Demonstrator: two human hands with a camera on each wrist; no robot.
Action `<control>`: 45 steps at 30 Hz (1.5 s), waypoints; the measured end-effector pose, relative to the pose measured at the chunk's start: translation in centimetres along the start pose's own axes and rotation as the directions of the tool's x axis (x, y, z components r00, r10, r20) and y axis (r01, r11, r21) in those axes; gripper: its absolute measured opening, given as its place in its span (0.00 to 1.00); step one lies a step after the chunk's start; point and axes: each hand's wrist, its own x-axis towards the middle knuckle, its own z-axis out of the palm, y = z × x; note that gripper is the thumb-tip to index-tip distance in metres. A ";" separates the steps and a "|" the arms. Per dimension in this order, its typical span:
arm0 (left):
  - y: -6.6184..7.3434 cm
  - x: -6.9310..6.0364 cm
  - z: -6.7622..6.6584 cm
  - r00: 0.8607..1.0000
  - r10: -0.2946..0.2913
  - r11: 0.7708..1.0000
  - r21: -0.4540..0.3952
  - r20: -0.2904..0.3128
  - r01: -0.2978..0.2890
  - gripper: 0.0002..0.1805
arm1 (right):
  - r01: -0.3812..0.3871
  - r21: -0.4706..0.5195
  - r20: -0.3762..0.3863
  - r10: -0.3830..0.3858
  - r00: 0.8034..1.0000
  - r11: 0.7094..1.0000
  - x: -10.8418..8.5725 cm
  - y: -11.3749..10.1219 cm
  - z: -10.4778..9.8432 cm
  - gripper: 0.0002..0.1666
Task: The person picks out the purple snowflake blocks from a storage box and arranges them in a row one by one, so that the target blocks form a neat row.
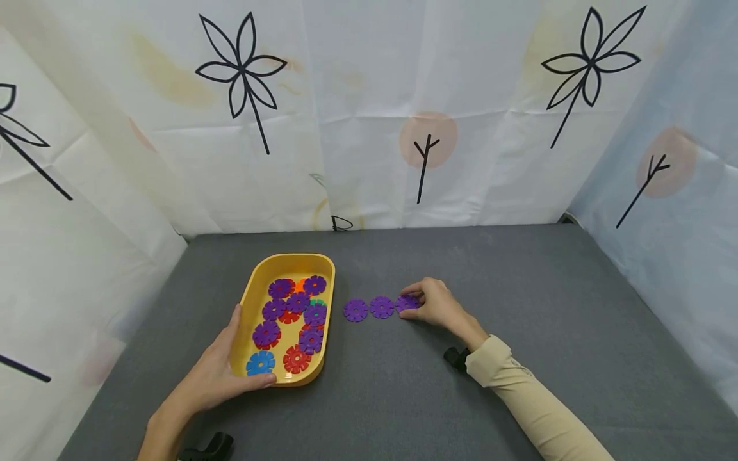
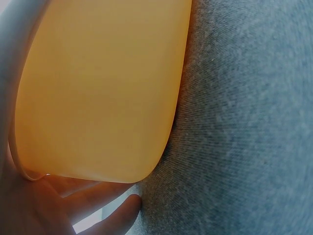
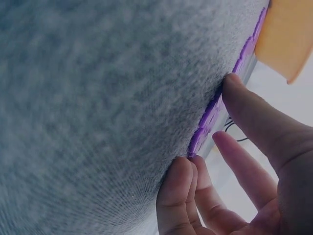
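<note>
A yellow tray (image 1: 294, 258) holds purple, red, orange, green and blue flower-shaped discs. The left hand (image 1: 214, 374) grips its left side and near corner, thumb over the near rim; the left wrist view shows the tray's wall (image 2: 102, 93) with fingers beneath it. Right of the tray, two purple discs (image 1: 355, 310) (image 1: 382, 307) lie in a row on the grey table, and a third purple disc (image 1: 407, 303) at the row's right end is pinched at its edges by the right hand (image 1: 438, 306). In the right wrist view, the thumb and fingers (image 3: 177, 183) touch the purple row (image 3: 208, 117).
The grey table (image 1: 519, 288) extends to the right of the right hand. White cloth (image 1: 369, 77) with drawn leaves and twigs hangs behind and at both sides. Black straps show at the left wrist (image 1: 210, 448) and right wrist (image 1: 457, 360).
</note>
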 end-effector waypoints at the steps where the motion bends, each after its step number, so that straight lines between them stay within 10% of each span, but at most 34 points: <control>1: 0.0 0.0 0.0 1.000 -0.001 1.000 -0.001 0.000 0.001 0.79 | 0.001 0.002 0.001 -0.001 1.000 1.000 0.0 0.0 0.0 0.25; 20: -0.2 0.0 0.0 1.000 0.003 1.000 -0.018 0.005 -0.003 0.79 | 0.194 0.038 -0.071 -0.191 0.979 0.980 -0.1 -5.3 1.1 0.23; 45: -0.6 -0.1 0.0 0.996 0.080 0.996 -0.035 -0.032 -0.081 0.76 | 0.364 0.114 0.152 -0.379 0.913 0.924 3.5 -17.0 8.5 0.22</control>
